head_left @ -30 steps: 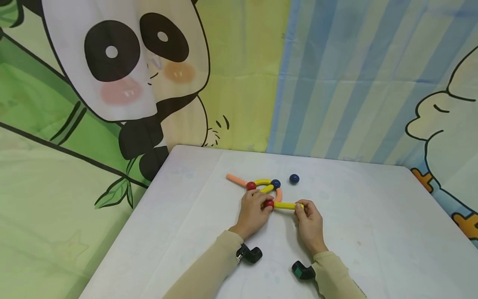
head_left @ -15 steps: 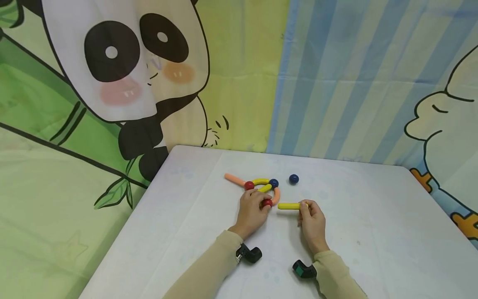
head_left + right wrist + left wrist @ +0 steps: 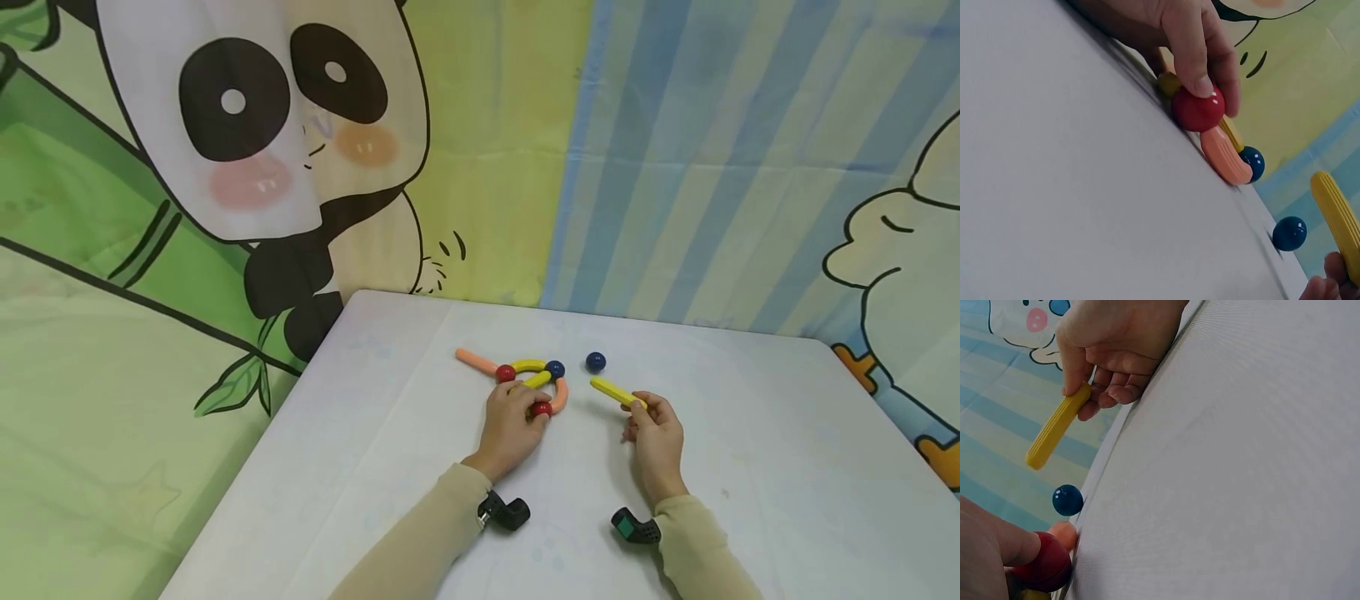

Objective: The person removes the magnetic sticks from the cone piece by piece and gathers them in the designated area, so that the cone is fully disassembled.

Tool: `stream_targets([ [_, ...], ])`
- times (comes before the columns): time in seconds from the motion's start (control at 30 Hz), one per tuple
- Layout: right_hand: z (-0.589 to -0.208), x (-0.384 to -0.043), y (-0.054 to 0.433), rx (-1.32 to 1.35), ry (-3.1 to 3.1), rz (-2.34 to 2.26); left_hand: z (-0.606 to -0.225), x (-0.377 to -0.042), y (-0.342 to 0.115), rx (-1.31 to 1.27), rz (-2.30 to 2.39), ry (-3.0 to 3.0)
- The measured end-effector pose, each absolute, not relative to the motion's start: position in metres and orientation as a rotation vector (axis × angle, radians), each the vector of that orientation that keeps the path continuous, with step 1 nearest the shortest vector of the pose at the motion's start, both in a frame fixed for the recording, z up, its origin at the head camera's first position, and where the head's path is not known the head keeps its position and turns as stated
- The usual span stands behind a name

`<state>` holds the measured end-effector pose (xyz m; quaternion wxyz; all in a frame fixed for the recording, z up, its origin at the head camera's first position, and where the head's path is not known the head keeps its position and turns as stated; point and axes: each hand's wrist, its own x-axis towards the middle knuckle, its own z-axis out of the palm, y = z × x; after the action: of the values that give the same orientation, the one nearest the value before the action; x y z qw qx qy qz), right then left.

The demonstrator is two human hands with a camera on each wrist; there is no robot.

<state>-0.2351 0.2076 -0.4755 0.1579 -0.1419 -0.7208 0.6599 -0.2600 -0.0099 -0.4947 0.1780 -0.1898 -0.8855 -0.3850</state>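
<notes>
My left hand grips a red ball at the near corner of a joined ball-and-rod figure on the table. From that ball a curved orange rod runs to a blue ball. A curved yellow rod links the blue ball with another red ball, from which an orange rod sticks out. Another yellow rod is partly hidden by the left hand. Off to the right, my right hand pinches a straight yellow rod by one end, tilted and apart from the figure.
A loose blue ball lies on the white table, just beyond the held yellow rod's far tip. Cartoon-printed cloth hangs behind the table's back edge. A black device sits at each wrist.
The straight yellow rod has come away from the near red ball. My right hand has carried it right and swung its free end toward the loose blue ball. The left hand keeps its grip.
</notes>
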Motion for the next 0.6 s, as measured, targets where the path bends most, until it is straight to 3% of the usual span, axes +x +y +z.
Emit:
stream_targets([
  [0.6, -0.478, -0.268, 0.259, -0.453, -2.264, 1.597, -0.496, -0.26, -0.009, -0.542, -1.085, -2.496],
])
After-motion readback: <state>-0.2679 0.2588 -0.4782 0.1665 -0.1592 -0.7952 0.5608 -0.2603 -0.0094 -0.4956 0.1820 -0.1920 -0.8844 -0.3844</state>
